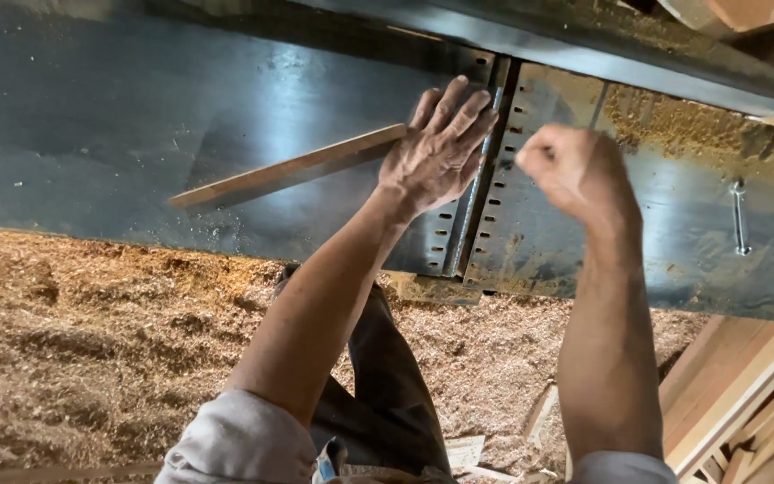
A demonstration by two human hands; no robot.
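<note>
1. Nearest to me, at the bottom of the frame, my two bare forearms rise from pale rolled sleeves, with my dark trouser leg (387, 376) between them. I stand right against the machine so that both arms reach its top.
2. Under me, across the lower left of the frame, the deep litter of tan sawdust and wood shavings (91, 341) covers the floor. At the lower right, a stack of pale sawn wooden boards (745, 394) lies within reach.
3. At centre frame my left hand (436, 152) lies flat, fingers straight and close together, palm down on the near end of the thin pale wooden strip (288, 168). It seems to pin the strip to the table.
4. The strip runs from under my palm toward the left of the frame, lying flat on the long dark steel machine table (136, 116).
5. Just right of centre my right hand (575, 166) is curled into a closed fist above the perforated grey metal plates (494, 197). It is blurred, so I cannot tell whether it grips anything.
6. Farther right, a small silver spanner (740, 215) rests on the dusty table, out of the way.
7. Farthest, along the top right, sawdust lies heaped against the dark metal fence (674, 72).
</note>
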